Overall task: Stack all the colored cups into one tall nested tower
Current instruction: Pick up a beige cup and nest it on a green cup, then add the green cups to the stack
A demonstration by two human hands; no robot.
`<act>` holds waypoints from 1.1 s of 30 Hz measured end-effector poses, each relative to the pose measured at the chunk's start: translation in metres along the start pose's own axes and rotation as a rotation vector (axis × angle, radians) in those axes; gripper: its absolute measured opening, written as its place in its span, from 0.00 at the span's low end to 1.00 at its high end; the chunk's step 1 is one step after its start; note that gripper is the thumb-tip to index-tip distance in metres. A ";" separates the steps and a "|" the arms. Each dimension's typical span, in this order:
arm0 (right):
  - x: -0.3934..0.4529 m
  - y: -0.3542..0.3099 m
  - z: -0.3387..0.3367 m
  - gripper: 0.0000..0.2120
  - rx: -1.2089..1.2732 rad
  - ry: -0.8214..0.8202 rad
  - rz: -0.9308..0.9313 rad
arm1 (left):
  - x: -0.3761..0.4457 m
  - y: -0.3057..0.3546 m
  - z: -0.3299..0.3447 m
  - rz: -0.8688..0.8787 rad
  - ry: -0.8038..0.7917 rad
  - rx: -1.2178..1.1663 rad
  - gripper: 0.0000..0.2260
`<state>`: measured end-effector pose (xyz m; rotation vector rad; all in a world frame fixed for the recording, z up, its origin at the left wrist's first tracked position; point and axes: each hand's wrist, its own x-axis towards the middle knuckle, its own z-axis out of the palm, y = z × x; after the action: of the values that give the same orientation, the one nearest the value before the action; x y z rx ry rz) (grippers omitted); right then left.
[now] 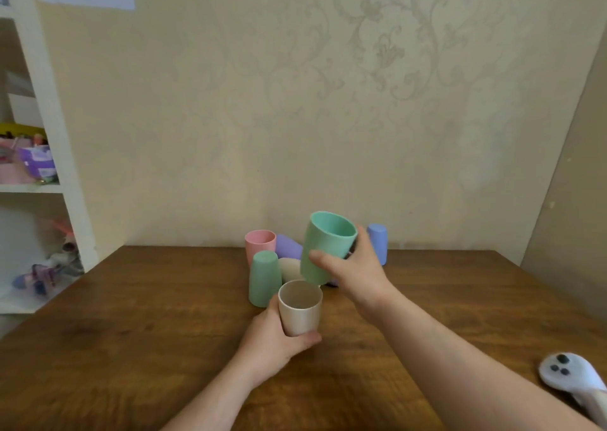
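Note:
My left hand (272, 338) grips a beige cup (300, 309), upright with its mouth up, just above the wooden table (131, 315). My right hand (354, 266) holds a mint green cup (326, 246) in the air, tilted, above and behind the beige one. Behind them a second green cup (264, 278) stands upside down. A pink cup (259, 243) stands mouth up. A purple cup (288, 246) and another beige cup (290, 269) lie on their sides. A blue cup (378, 242) stands upside down near the wall, partly behind my right hand.
A white controller (571, 378) lies at the table's right front edge. A white shelf unit (56, 141) with toys and boxes stands to the left of the table. The wallpapered wall runs right behind the cups.

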<state>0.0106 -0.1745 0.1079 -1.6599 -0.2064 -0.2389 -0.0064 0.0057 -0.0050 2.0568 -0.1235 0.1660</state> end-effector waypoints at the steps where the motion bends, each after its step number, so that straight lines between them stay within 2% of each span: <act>1: -0.003 0.001 0.006 0.27 -0.038 -0.049 0.000 | 0.000 0.000 0.000 -0.002 -0.005 -0.007 0.36; 6: -0.025 0.045 0.028 0.26 -0.121 -0.158 0.036 | -0.001 -0.002 0.000 0.013 -0.011 -0.036 0.38; 13: -0.034 0.071 0.039 0.31 -0.077 -0.132 0.036 | -0.004 0.002 -0.003 0.036 -0.034 0.055 0.39; 16: -0.039 0.078 0.030 0.36 -0.168 -0.142 0.051 | -0.002 0.003 -0.002 0.056 -0.073 0.209 0.37; 18: -0.039 0.080 0.019 0.35 -0.235 -0.116 0.044 | -0.002 0.006 0.002 0.084 -0.103 0.364 0.37; 23: -0.029 0.085 -0.015 0.35 -0.317 0.013 0.042 | -0.010 0.016 0.007 0.234 -0.151 0.657 0.25; 27: -0.030 0.103 -0.022 0.32 -0.344 0.065 0.072 | -0.012 0.019 0.003 0.293 -0.150 0.665 0.15; 31: -0.032 0.105 -0.021 0.32 -0.345 0.072 0.066 | 0.011 0.033 -0.028 0.383 -0.308 0.849 0.12; 33: -0.031 0.105 -0.022 0.32 -0.343 0.064 0.073 | 0.031 0.045 -0.050 0.479 -0.240 0.992 0.13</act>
<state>0.0086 -0.2070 0.0012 -1.9921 -0.0572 -0.2830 0.0143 0.0282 0.0623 2.9964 -0.8220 0.3167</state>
